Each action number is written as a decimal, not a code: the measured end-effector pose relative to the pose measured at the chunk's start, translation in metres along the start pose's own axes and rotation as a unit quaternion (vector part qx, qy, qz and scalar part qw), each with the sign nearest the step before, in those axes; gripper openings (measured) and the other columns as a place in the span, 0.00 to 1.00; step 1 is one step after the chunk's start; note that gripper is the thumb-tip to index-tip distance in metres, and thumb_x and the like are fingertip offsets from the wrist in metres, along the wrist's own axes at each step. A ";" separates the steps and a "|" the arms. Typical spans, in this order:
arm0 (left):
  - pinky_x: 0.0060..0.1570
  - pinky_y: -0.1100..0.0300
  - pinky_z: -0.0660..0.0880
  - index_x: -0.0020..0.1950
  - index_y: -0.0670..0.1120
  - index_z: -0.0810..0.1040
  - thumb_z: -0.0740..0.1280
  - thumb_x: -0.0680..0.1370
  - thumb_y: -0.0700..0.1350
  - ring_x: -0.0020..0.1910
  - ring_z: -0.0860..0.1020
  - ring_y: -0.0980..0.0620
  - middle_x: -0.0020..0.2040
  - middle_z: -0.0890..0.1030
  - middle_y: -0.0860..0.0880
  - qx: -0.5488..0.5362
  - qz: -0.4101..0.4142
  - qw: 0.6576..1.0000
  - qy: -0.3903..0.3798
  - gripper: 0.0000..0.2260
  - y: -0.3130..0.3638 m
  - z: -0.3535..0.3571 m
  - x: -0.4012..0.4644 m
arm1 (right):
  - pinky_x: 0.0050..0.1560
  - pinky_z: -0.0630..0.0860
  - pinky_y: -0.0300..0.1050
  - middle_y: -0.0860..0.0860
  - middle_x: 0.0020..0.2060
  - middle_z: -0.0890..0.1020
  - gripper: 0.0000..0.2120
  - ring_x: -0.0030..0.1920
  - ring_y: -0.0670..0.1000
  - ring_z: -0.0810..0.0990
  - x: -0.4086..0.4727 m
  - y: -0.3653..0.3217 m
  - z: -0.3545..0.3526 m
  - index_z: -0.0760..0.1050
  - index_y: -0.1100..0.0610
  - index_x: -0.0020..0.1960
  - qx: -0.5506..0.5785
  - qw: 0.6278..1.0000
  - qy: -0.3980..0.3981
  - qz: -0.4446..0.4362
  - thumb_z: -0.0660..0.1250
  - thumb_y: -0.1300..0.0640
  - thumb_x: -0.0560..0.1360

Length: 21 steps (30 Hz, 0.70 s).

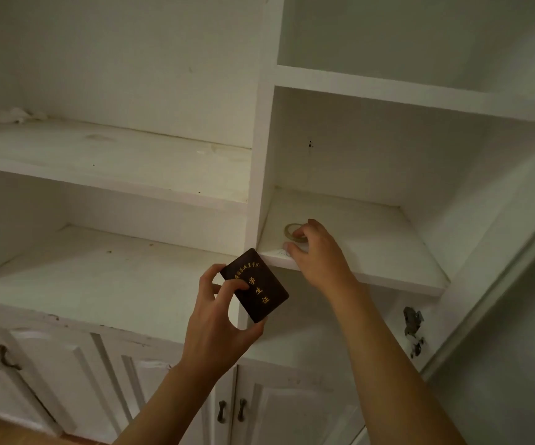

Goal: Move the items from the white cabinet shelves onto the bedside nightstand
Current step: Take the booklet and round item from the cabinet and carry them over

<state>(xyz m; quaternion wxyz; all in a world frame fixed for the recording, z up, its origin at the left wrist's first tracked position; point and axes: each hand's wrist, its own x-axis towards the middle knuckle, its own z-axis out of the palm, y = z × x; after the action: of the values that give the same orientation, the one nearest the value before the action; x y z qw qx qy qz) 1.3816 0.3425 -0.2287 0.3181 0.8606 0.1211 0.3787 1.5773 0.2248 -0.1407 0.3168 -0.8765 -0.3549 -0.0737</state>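
Left hand (224, 311) pinches dark booklet (257, 288); right hand (316, 252) fingertips close on tape ring (292, 232) on right shelf (388, 248) — hook its rim, lift straight.

Dim, greenish indoor light — soft focus, faint shadows, wide-angle bending at edges.

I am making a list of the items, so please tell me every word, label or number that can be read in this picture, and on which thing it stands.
"学生证" in large gold characters, on the cover of the dark booklet held in the left hand.
A smaller arched line of gold characters above it on the same cover: too blurred to read.
The tape roll at the right hand, and the cabinet shelves: no text visible.
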 end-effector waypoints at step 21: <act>0.46 0.76 0.70 0.58 0.56 0.73 0.85 0.62 0.53 0.55 0.75 0.53 0.73 0.62 0.54 0.008 -0.009 1.000 -0.028 0.30 -0.012 0.005 0.014 | 0.55 0.77 0.51 0.53 0.56 0.81 0.16 0.56 0.55 0.80 0.015 0.002 0.008 0.76 0.56 0.63 0.015 0.998 0.054 0.007 0.73 0.52 0.79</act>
<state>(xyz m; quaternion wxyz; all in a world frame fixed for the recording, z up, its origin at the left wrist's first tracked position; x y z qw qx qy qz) 1.3955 0.3554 -0.2309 0.3177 0.8722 0.1235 0.3508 1.5885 0.2371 -0.1422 0.3495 -0.8688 -0.3320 -0.1133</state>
